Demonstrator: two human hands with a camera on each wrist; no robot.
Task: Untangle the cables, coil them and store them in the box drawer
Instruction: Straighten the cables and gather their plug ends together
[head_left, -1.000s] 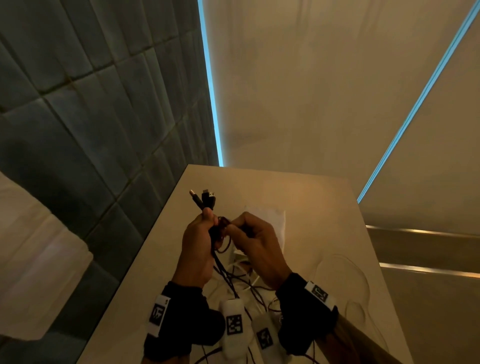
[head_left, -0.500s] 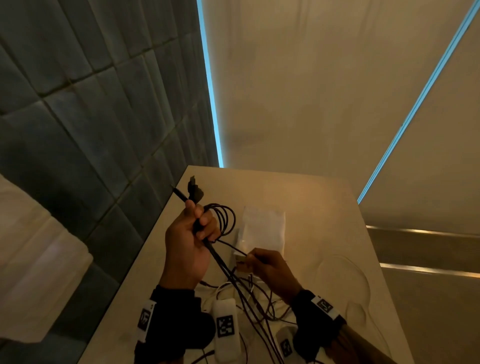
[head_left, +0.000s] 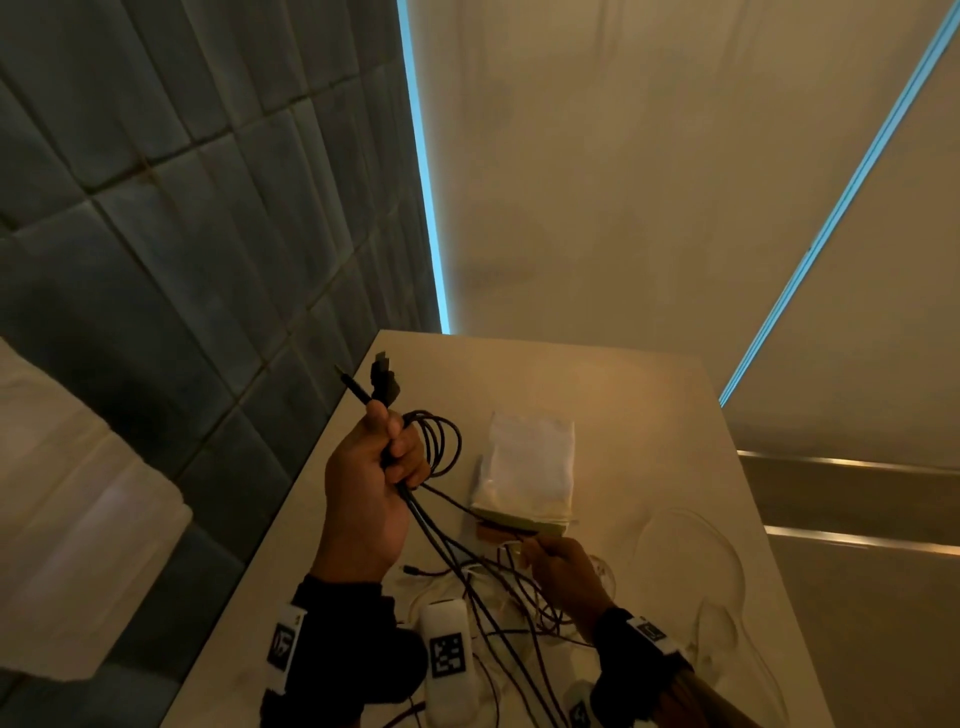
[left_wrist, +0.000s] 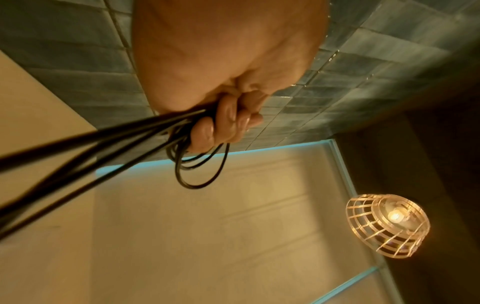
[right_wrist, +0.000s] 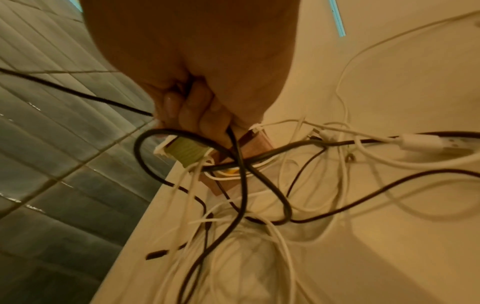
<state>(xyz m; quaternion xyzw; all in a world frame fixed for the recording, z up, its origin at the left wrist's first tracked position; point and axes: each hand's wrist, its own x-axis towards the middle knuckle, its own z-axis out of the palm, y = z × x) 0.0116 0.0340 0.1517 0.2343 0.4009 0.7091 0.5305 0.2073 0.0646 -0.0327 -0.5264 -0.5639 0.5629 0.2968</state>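
Note:
My left hand (head_left: 384, 457) is raised above the table and grips a bundle of black cables (head_left: 441, 441), with a few coiled loops (left_wrist: 200, 170) hanging beside the fingers and plug ends (head_left: 382, 376) sticking up. Taut black strands run from it down to a tangle of black and white cables (head_left: 498, 597) on the table. My right hand (head_left: 558, 564) sits low by the tangle, fingers (right_wrist: 192, 111) curled round a black cable (right_wrist: 241, 174). The white box (head_left: 530, 467) lies just beyond it, its drawer end (right_wrist: 187, 152) facing the hand.
The beige table (head_left: 649, 415) stands against a grey tiled wall (head_left: 182, 260) on the left. White cables (right_wrist: 363, 148) loop over its right side. Both wrists carry dark bands with white tagged camera housings (head_left: 447, 654). A caged lamp (left_wrist: 387, 226) hangs overhead.
The hands have parted: my left hand rose up and left with the coiled black bundle, my right hand dropped to the tangle by the box, drawing the cables taut.

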